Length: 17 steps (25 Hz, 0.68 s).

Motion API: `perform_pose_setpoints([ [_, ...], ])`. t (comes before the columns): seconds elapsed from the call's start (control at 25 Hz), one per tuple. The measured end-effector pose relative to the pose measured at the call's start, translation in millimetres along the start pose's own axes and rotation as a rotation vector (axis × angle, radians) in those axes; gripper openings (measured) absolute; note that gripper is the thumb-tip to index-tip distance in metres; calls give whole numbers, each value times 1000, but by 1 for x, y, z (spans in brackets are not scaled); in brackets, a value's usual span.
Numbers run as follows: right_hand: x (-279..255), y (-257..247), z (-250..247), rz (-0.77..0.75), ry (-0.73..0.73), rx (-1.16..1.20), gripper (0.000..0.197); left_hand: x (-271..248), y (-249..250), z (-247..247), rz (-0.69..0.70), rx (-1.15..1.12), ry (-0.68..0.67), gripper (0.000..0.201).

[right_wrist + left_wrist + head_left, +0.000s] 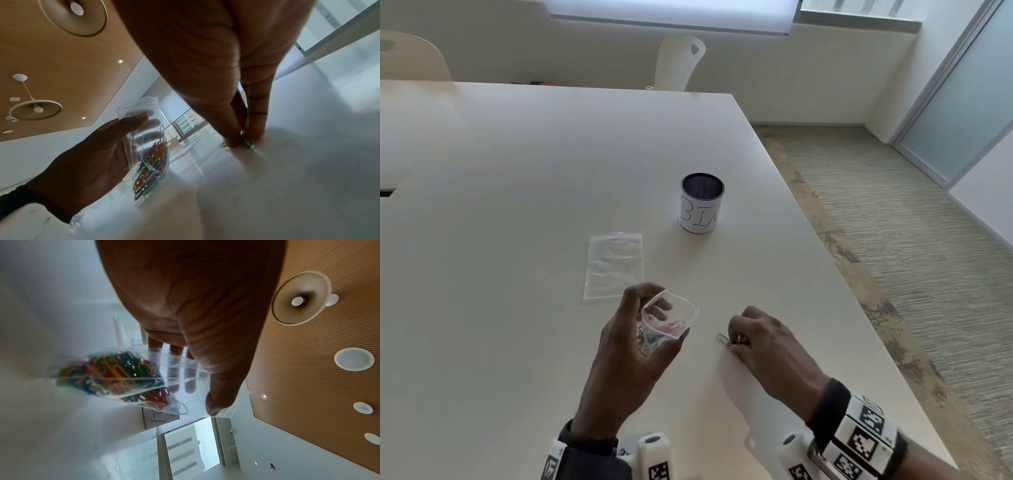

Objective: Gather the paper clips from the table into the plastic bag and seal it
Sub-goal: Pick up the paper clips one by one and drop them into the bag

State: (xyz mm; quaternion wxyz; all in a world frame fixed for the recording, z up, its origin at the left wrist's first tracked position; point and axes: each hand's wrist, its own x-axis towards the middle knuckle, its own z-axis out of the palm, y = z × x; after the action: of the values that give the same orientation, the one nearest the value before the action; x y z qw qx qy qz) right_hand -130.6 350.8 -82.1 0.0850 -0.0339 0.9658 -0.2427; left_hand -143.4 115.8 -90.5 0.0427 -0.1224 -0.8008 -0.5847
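L hand [631,337] holds bag [669,320] upright (mouth up).

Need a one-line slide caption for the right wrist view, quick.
Right hand pinches green paper clips off the table; left hand holds the open plastic bag of clips.
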Motion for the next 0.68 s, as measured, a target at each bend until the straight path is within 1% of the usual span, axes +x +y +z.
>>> perform_pose_setpoints([
  [0.12, 6, -4, -1, -1, -19, -87, 7, 1, -1, 1, 8, 10, -1, 55],
  [0.24, 9, -8, -2, -18, -42, -166, 6, 1, -2, 1, 20, 17, 2, 55],
  [0.4, 10, -11, -3, -47, -23, -194, 4, 1, -1, 2, 29, 18, -2, 55],
  [0.48, 11, -5, -6, -55, -20, -155, 13, 1, -1, 2, 23, 11, -3, 53],
  [0.56, 14, 6, -13, -33, 5, -38, 19, 1, -1, 2, 18, 10, -3, 52],
  [0.68, 18, 19, -30, 12, 77, 216, 16, 2, -2, 3, 10, 13, 0, 51],
])
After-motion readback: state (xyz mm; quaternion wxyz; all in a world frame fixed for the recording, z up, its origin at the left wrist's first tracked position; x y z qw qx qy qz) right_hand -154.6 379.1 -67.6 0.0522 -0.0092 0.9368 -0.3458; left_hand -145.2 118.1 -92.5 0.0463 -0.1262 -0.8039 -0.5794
